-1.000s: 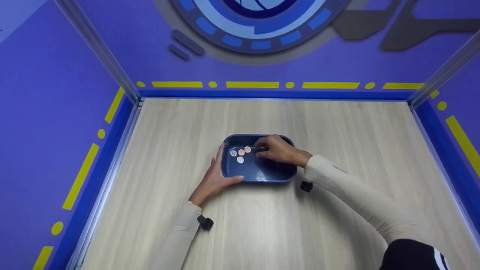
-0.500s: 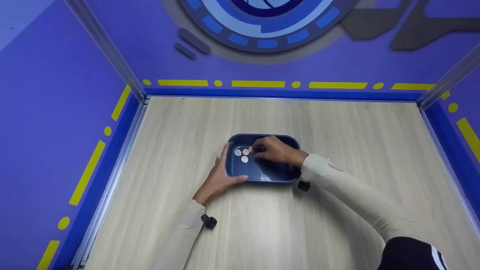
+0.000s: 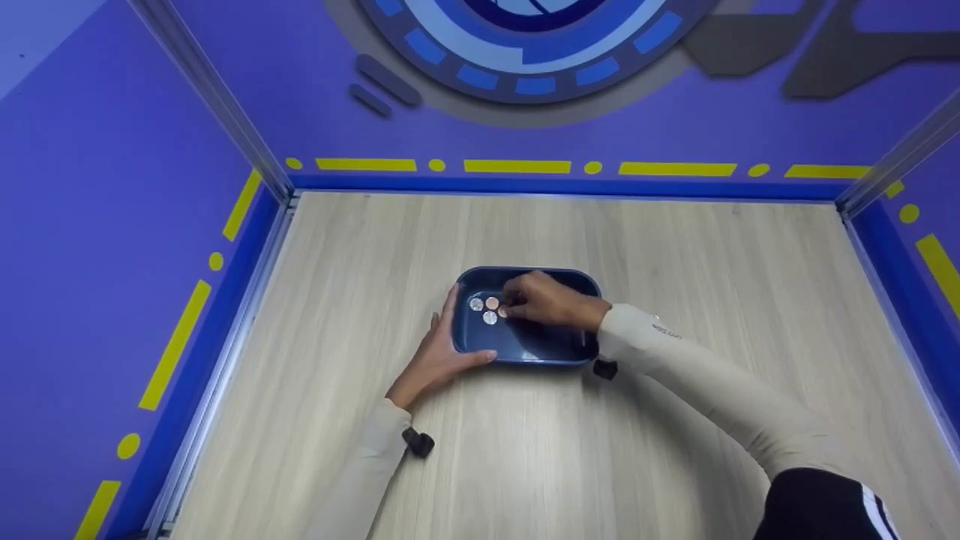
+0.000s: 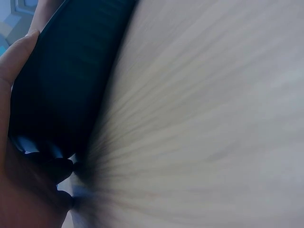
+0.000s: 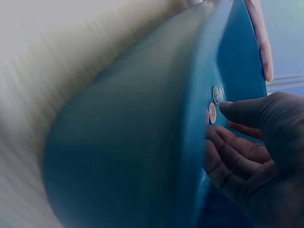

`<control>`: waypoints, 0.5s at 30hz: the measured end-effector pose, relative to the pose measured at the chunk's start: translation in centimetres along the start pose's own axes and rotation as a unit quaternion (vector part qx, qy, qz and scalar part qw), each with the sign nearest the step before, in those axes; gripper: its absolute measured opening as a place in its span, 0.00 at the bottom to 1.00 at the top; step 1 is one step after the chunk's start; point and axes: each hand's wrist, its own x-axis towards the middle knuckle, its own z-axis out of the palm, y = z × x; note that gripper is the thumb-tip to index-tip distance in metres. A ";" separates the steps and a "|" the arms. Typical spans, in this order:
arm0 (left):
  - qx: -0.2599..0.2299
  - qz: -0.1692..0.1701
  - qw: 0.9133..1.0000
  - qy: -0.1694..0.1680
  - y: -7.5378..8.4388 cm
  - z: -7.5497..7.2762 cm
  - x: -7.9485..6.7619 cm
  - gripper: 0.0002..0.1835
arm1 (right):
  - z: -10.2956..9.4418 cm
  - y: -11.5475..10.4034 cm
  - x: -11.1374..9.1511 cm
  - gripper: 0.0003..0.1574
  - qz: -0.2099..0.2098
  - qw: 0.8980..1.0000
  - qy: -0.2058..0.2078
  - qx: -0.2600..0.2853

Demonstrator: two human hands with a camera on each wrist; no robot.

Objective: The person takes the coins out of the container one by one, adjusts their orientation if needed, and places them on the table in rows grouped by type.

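A dark blue rectangular tray (image 3: 525, 346) with rounded corners stands on the table. My left hand (image 3: 435, 356) grips its left end, thumb over the near rim and fingers along the side. Inside lie two silver coins (image 3: 490, 318) and a copper coin (image 3: 492, 303), close together. My right hand (image 3: 551, 300) reaches in from the right with curled fingers. Its thumb and fingertips are at another copper coin (image 3: 503, 311), partly hidden by them and close beside the others. In the right wrist view, the thumb (image 5: 237, 110) and fingers surround a copper coin (image 5: 212, 113).
The light wood table (image 3: 360, 300) is bounded by blue-purple panels (image 3: 525, 135) at the back and both sides. Black wrist cameras (image 3: 418, 443) sit below each wrist. The tray wall (image 5: 123, 142) fills much of the right wrist view.
My right fingers have moved left and then toward the near side, bringing one copper coin from the back of the group nearer the front. The left hand keeps its grip on the tray.
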 end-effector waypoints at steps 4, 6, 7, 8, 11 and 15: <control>-0.001 -0.002 1.000 0.001 0.1 0.1 -0.1 0.76 | 0.1 0.2 0.5 0.08 -0.010 0.999 -0.018 -0.024; -0.001 -0.003 1.000 0.001 0.1 0.1 -0.1 0.75 | 0.1 0.2 0.6 0.07 -0.017 0.999 -0.021 -0.034; -0.002 -0.002 1.000 0.001 0.1 0.1 -0.1 0.75 | 0.2 0.2 0.7 0.07 -0.018 0.999 -0.022 -0.040; -0.002 -0.001 1.000 0.000 0.0 0.1 -0.1 0.75 | 0.2 0.3 0.7 0.06 -0.020 0.999 -0.022 -0.043; -0.002 0.000 1.000 0.000 0.1 0.0 -0.1 0.75 | 0.4 0.3 0.9 0.04 -0.017 0.999 -0.023 -0.045; -0.005 -0.001 1.000 0.000 0.0 -0.1 -0.1 0.76 | 0.6 0.2 1.0 0.02 -0.007 0.998 -0.029 -0.046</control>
